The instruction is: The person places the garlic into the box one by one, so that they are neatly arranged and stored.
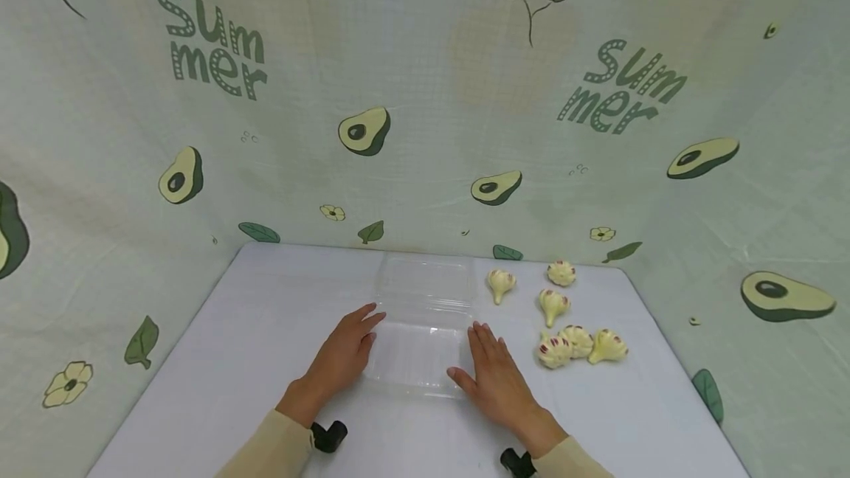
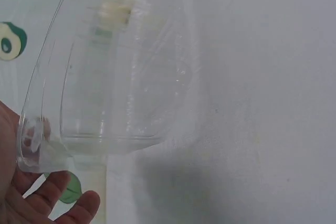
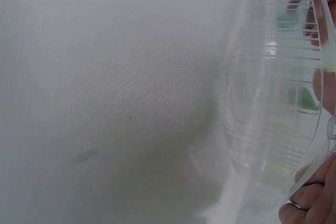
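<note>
The left grip (image 1: 337, 354) shows its back, its fingers (image 1: 362, 311) slightly parted, loosely bent and leaning forward and inward, its thumb (image 1: 366, 346) lower, on the near side of them. The right grip (image 1: 494, 380), well apart to the right of the left one, also has its back up, with straight fingers (image 1: 483, 338) pointing forward and a thumb (image 1: 462, 380) standing out towards the left grip. Behind each grip a bare wrist leads back to a beige-sleeved forearm, the left forearm (image 1: 268, 445) and right forearm (image 1: 569, 462) both slanting inward.
</note>
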`<act>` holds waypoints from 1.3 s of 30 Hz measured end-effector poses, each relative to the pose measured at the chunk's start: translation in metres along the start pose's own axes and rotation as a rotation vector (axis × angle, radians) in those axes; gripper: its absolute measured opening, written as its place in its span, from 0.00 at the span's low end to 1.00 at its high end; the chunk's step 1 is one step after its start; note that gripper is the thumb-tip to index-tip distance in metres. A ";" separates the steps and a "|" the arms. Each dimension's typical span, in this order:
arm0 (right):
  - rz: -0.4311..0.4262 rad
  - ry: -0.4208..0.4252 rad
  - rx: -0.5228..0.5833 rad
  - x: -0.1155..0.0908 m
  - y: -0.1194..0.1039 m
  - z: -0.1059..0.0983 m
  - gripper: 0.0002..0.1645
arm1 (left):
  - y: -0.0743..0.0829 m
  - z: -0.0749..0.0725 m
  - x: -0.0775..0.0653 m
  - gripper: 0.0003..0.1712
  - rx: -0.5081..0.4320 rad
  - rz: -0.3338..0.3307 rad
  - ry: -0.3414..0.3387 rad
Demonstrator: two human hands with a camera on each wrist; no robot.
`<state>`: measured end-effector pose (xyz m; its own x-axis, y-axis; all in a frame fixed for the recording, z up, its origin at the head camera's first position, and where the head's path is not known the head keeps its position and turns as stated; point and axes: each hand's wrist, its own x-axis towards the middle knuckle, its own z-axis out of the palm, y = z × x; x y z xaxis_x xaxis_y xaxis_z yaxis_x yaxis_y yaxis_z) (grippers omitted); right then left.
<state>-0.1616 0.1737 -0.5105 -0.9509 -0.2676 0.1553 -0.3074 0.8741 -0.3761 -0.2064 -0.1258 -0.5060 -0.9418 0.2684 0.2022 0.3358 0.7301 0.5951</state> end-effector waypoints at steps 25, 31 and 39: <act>-0.006 0.018 -0.015 0.000 0.000 0.002 0.49 | -0.048 -0.005 0.030 0.31 -0.793 -0.388 -0.139; -0.008 0.015 -0.019 0.001 0.000 0.000 0.49 | -0.046 -0.009 0.034 0.29 -0.801 -0.418 -0.160; -0.001 0.005 -0.014 0.002 0.002 0.000 0.49 | -0.045 -0.010 0.037 0.30 -0.819 -0.437 -0.155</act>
<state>-0.1638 0.1748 -0.5112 -0.9505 -0.2661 0.1604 -0.3075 0.8794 -0.3634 -0.2560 -0.1549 -0.5178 -0.9506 0.1985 -0.2386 -0.2153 0.1319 0.9676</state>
